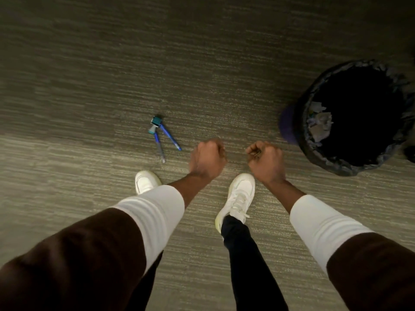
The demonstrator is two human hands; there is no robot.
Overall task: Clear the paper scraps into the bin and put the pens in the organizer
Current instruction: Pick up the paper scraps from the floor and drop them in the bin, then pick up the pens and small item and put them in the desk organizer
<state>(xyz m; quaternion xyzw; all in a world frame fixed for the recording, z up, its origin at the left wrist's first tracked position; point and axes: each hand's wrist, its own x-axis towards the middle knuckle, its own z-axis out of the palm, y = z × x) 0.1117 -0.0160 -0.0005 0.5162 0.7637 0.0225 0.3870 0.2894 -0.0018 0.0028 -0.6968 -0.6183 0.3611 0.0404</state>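
Two blue pens (170,139) lie on the grey carpet in a V, tips toward me, with two small teal clips (155,124) at their far ends. A dark bin (303,122) with a black liner stands at the right; crumpled paper scraps (320,125) lie inside against its left wall. My left hand (207,159) hangs as a closed fist just right of the pens. My right hand (266,159) is also curled into a fist, left of the bin. I see nothing in either hand. No organizer is in view.
I stand on grey striped carpet (89,86). My white shoes (240,194) are below my hands, one stepping forward. A dark object (410,153) shows at the right edge beside the bin.
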